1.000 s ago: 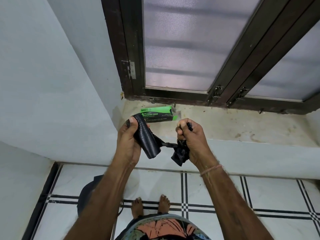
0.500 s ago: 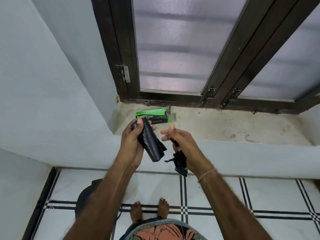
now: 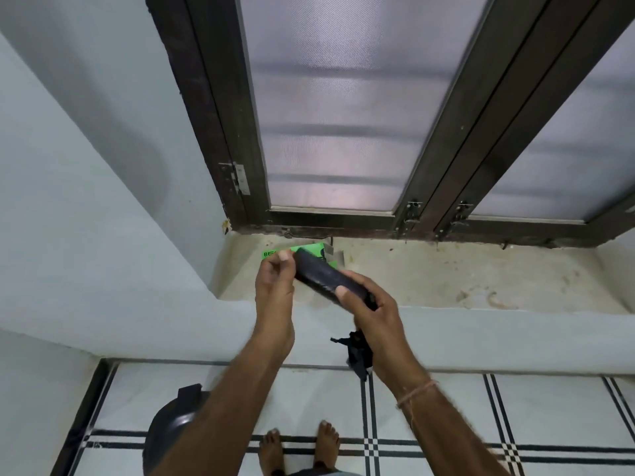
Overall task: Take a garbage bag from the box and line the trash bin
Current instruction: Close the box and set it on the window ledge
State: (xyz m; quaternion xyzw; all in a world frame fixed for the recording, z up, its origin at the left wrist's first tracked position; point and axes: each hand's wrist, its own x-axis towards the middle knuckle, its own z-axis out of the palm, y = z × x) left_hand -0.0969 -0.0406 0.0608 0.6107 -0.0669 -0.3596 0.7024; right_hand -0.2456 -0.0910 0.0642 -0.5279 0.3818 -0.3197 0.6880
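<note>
A black roll of garbage bags (image 3: 323, 277) is held over the window ledge between both hands. My left hand (image 3: 275, 286) grips its upper left end, thumb on top. My right hand (image 3: 369, 309) grips its lower right end, and a torn-off black bag (image 3: 357, 352) dangles crumpled below that palm. The green garbage bag box (image 3: 309, 250) lies on the ledge just behind the roll, partly hidden by my left thumb and the roll. The dark trash bin (image 3: 171, 427) stands on the floor at lower left, partly hidden by my left forearm.
The concrete ledge (image 3: 446, 280) runs under a dark-framed window (image 3: 343, 115) with frosted panes. A pale wall (image 3: 86, 201) closes the left side. My bare feet (image 3: 299, 448) stand on white tiles with black stripes.
My right hand has moved left and up onto the roll's lower end, still carrying the separated bag. Both hands have shifted toward the box on the ledge.
</note>
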